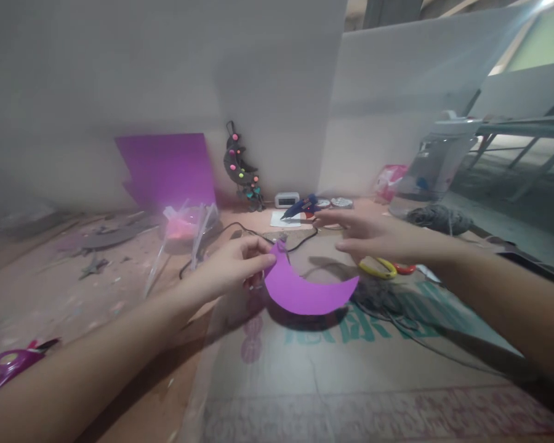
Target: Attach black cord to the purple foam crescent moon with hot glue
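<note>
My left hand [253, 261] pinches a purple paper crescent [307, 295] near its upper tip and holds it over the printed sheet. A bit of grey string [281, 241] shows at that tip; whether it is fastened there I cannot tell. My right hand [360, 234] reaches forward with its fingers apart and nothing in them. Just beyond its fingertips, a dark blue glue gun [302, 208] rests with its nozzle over a white piece of paper [279, 219]. Yellow-handled scissors [378, 268] lie below the right wrist, beside loose grey yarn [381, 298].
A decorated dark crescent [240, 166] hangs against the pale backdrop, beside a purple sheet [170, 169]. Purple scissors [12, 366] lie near left. A small white clock [287, 200] stands behind, a clear jug [436, 166] at right. A black cord [244, 229] crosses the table.
</note>
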A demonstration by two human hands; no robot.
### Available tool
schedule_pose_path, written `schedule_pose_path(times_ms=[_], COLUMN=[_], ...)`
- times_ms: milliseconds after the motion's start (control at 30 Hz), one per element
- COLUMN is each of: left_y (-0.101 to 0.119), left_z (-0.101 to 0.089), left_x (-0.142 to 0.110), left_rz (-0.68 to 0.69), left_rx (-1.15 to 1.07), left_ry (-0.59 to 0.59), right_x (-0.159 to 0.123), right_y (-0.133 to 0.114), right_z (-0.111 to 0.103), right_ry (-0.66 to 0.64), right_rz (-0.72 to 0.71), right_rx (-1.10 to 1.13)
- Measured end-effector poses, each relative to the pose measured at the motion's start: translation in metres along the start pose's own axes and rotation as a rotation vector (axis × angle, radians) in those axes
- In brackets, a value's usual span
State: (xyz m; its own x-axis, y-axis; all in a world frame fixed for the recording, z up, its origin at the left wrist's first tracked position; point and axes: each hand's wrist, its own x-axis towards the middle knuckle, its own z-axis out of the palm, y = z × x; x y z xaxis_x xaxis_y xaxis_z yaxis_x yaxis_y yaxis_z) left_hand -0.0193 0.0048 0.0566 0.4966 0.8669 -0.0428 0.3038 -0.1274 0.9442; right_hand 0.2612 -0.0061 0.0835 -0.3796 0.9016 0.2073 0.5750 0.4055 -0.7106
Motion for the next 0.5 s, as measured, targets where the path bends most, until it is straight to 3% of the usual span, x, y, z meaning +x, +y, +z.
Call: schedule_pose_path(times_ms=[133, 233, 333, 500], left_y=[0.002, 0.003, -0.001, -0.021], left_z=[0.002, 0.003, 0.006, 0.020], left_x=[-0.003, -0.005, -0.004, 0.000], left_rz=[0.009, 0.018, 0.015, -0.051], left_rx=[-0.009, -0.021, -0.058, -0.153], left_ry=[-0.066, -0.110, -0.126, -0.078], right_x=[-0.002, -0.002, -0.004, -0.007], right_y=[-0.008, -0.002, 0.003, 0.011], right_z=[0.049, 0.071, 0.081, 0.092], right_ry=[-0.189, -0.260, -0.252, -0.060], right_rz=[0.013, 0.015, 0.070, 0.177], right_rx=[0.587, 0.855, 0.897, 0.806])
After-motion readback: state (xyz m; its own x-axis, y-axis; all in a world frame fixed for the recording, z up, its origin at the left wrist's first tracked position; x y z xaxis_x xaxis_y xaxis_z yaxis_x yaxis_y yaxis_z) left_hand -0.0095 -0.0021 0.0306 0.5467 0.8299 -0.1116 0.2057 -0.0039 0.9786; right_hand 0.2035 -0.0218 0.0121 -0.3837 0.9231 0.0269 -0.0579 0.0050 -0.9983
